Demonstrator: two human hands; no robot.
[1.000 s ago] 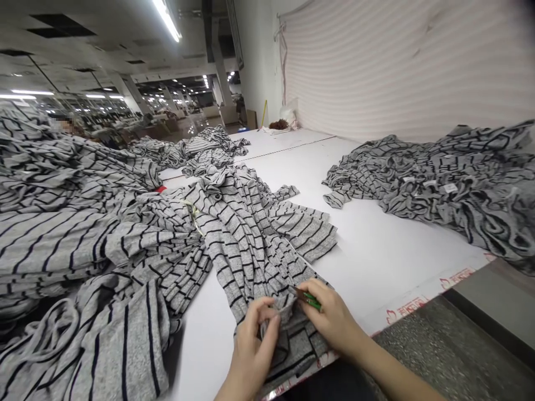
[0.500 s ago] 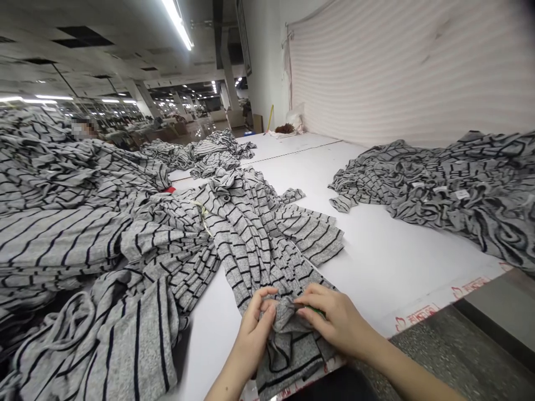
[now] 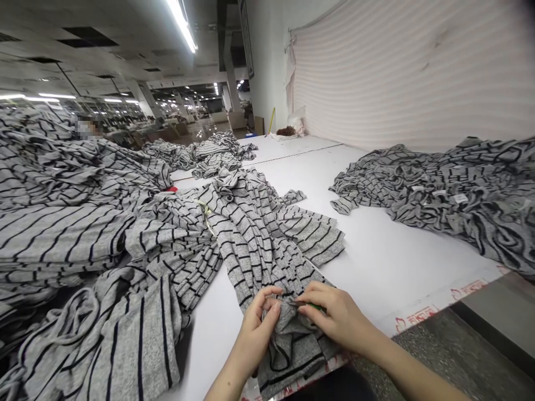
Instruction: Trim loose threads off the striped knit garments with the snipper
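Note:
A grey knit garment with dark stripes (image 3: pixel 251 239) lies along the white table toward me, its near end bunched between my hands. My left hand (image 3: pixel 261 320) pinches a fold of this fabric between thumb and fingers. Close by on the right, my right hand (image 3: pixel 330 312) is closed around a small green-handled tool (image 3: pixel 316 306) with a thin metal tip. That tip meets the bunched cloth beside my left fingers. Most of the tool is hidden by my fingers, so its exact kind is unclear. A pale yellow tie (image 3: pixel 204 209) sits at the garment's left edge.
Large heaps of striped garments (image 3: pixel 62 234) fill the left side, and another pile (image 3: pixel 434 195) lies at right. Farther back is a smaller heap (image 3: pixel 209 151). The white table's (image 3: pixel 418 278) front edge has red-printed tape. A person (image 3: pixel 87 128) is behind the left heap.
The view has shifted very slightly. Both hands stay at the same spot on the bunched cloth, with only tiny finger movement, and the garment lies as before.

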